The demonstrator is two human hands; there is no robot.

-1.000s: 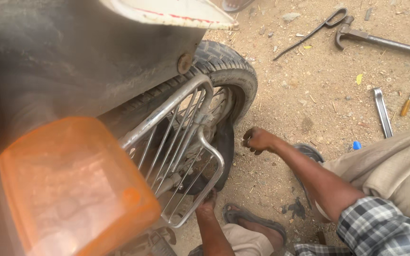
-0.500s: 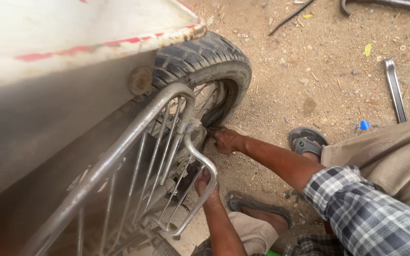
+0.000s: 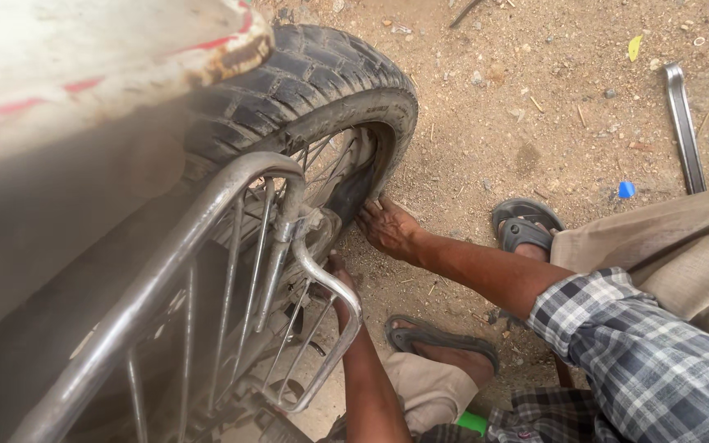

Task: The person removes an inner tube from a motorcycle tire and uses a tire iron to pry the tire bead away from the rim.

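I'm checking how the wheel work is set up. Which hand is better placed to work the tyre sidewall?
Probably the right hand: it already rests against the tyre. The left hand is behind the metal rack.

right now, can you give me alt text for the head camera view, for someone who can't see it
A crouching person's right hand presses against the tyre of a motorcycle rear wheel, while the left hand reaches in behind a metal guard rail, its fingers hidden. Sandalled feet rest on sandy ground, where a flat metal tyre lever lies nearby.
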